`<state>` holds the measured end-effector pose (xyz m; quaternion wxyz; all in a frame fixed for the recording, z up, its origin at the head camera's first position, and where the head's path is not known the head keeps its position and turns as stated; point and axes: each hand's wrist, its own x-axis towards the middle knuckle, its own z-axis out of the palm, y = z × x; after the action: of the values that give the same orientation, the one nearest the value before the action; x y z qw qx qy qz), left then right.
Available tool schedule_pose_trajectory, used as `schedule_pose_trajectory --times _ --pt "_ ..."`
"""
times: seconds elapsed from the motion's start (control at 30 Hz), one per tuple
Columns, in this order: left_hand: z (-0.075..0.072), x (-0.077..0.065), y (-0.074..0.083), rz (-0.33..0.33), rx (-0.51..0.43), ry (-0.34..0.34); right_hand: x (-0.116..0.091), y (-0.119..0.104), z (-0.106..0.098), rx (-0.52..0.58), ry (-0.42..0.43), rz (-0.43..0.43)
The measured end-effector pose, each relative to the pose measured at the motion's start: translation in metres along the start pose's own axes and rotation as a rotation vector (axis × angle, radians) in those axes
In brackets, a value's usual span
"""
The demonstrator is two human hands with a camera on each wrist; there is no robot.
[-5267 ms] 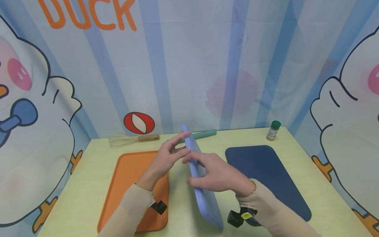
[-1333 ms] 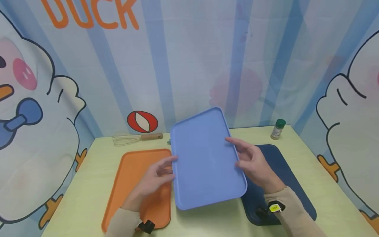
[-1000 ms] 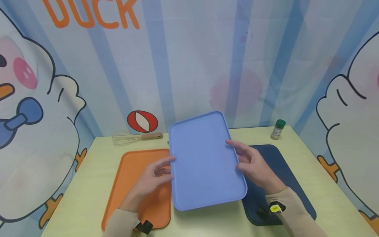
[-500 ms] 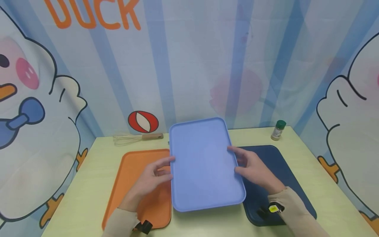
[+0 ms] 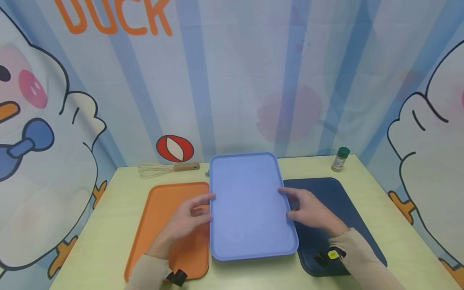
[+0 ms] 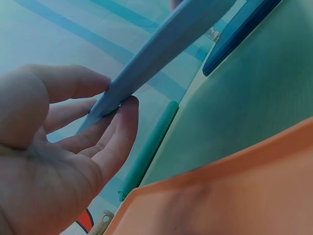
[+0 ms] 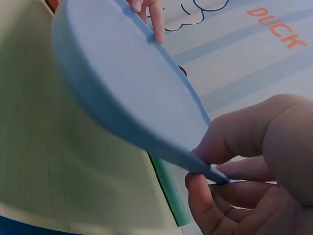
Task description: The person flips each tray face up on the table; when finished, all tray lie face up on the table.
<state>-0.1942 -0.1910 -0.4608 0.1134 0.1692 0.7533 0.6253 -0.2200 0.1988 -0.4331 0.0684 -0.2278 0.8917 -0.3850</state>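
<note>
Both hands hold a light blue rectangular tray (image 5: pixel 250 209) in the air over the middle of the table. My left hand (image 5: pixel 186 217) pinches its left rim, thumb on one side and fingers on the other, as the left wrist view shows. At the opposite rim, the right hand (image 5: pixel 309 209) has the same pinch, with fingertips (image 7: pixel 198 183) under the edge. The tray's bare inner face looks up, and its underside is hidden in the head view. Beneath the left wrist lies an orange tray (image 5: pixel 159 213); a navy tray (image 5: pixel 333 193) lies under the right.
At the back left a whisk (image 5: pixel 163 169) with a wooden handle lies by the wall cloth. A teal rod (image 6: pixel 151 152) lies behind the held tray, mostly covered in the head view. A green-capped spice jar (image 5: pixel 340 160) stands at the back right corner.
First seen almost edge-on, the light blue tray was turned to show its inner face. Over the last second its far edge has sunk and its slant has straightened; the right hand has come lower.
</note>
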Motion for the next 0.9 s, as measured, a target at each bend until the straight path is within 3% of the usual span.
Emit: schedule_pose_trajectory --times 0.43,0.63,0.9 --pt "0.009 -0.001 0.002 -0.069 0.084 0.017 0.004 0.008 0.008 -0.092 -0.015 0.049" --pt "0.011 -0.001 -0.004 -0.065 0.12 0.022 0.004 0.01 0.013 -0.099 -0.021 0.055" --pt "0.01 -0.003 -0.004 -0.059 0.1 0.014 0.007 0.01 0.015 -0.109 -0.02 0.072"
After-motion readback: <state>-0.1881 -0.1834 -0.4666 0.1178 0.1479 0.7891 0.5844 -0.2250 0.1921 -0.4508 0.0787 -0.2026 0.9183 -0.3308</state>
